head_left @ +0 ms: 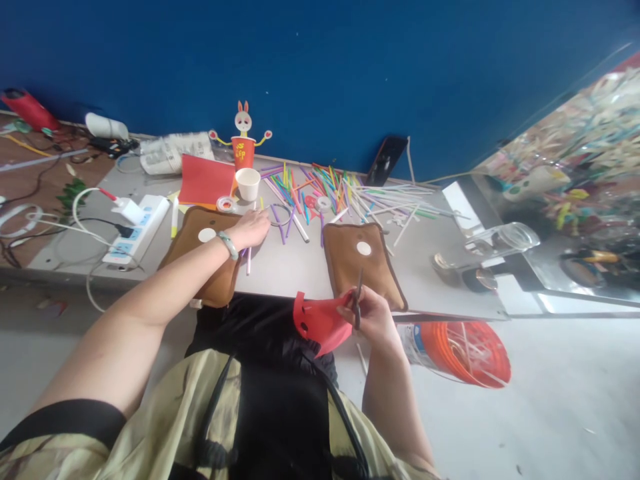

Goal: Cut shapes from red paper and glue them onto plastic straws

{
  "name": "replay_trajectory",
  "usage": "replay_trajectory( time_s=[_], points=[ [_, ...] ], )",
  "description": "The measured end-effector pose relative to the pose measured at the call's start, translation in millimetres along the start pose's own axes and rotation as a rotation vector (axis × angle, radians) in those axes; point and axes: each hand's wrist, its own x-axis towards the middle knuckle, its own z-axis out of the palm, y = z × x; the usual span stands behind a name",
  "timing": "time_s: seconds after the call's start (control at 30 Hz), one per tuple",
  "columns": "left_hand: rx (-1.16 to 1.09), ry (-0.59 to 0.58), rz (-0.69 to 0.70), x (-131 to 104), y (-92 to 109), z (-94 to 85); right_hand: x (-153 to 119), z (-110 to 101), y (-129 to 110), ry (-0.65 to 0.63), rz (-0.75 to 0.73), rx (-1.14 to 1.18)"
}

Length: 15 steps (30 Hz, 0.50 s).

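My left hand reaches across the table, fingers curled down among loose straws just in front of a white paper cup. Whatever its fingers pinch is hidden. Low at the table's front edge, my right hand is closed around dark scissors, blades pointing up. The same hand pinches red paper with holes cut in it, which hangs over my lap. Behind the white cup stands a red paper cup with a rabbit head and two arms.
Two brown pads lie on the table. Colourful straws spread along the back. Red card sheets and a power strip are at left. A phone leans on the wall; a glass jar and orange bucket are right.
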Motion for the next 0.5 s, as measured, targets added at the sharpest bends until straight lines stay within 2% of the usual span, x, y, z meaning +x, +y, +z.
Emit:
replay_trajectory(
  time_s=[0.2,0.3,0.4,0.47,0.5],
  points=[
    [-0.057,0.028,-0.013,-5,0,-6.5,10,4,-8,0.05,-0.008,0.052],
    [-0.153,0.075,-0.032,-10,4,-10.6,20,7,-10,0.062,0.009,0.081],
    [-0.407,0.112,-0.056,-17,15,-15.2,30,11,-12,0.044,0.023,0.08],
    [-0.695,0.064,-0.054,-24,26,-19.0,36,14,-12,0.014,0.021,0.079],
    [-0.859,0.005,-0.019,-28,33,-21.1,39,16,-12,0.0,0.017,0.08]
  ],
)
